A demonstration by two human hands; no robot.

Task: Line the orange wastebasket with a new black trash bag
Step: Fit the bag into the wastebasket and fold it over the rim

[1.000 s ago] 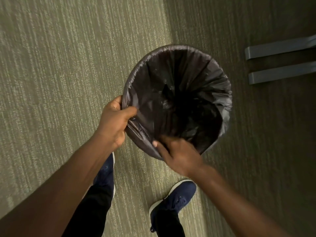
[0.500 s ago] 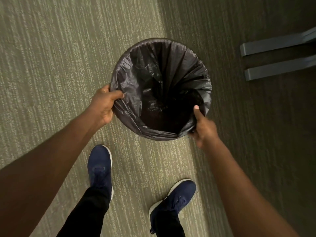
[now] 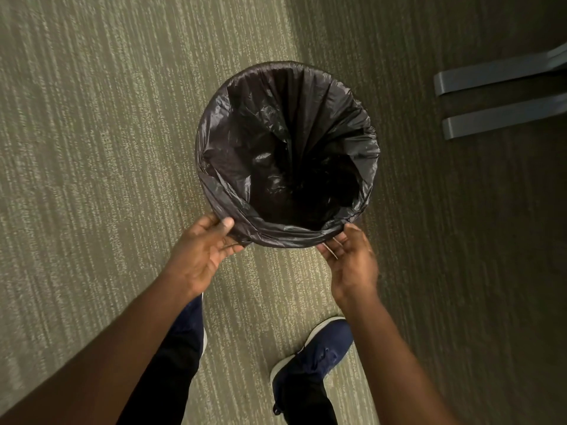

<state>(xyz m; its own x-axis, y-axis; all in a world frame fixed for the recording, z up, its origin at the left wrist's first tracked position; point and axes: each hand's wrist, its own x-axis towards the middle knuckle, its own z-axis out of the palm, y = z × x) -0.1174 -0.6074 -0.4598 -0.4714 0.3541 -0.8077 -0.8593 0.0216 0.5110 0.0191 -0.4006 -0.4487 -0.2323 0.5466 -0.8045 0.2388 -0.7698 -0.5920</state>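
A black trash bag [image 3: 276, 124] lines the round wastebasket on the carpet, and its edge is folded over the whole rim. None of the basket's orange shows. My left hand [image 3: 202, 256] is at the near-left rim, with the thumb on top of the folded bag edge and the fingers curled under it. At the near-right rim, my right hand [image 3: 352, 262] has its fingers spread, and the fingertips and thumb just touch the bag's edge.
Two grey metal furniture feet [image 3: 497, 75] lie on the darker carpet at the upper right. My blue shoes [image 3: 316, 354] stand just in front of the basket. Green striped carpet [image 3: 92, 148] stretches to the left.
Both hands have slid from the basket's sides round to its near rim. The right hand has let go of the rim and its fingers have spread. The basket now sits farther from my feet.
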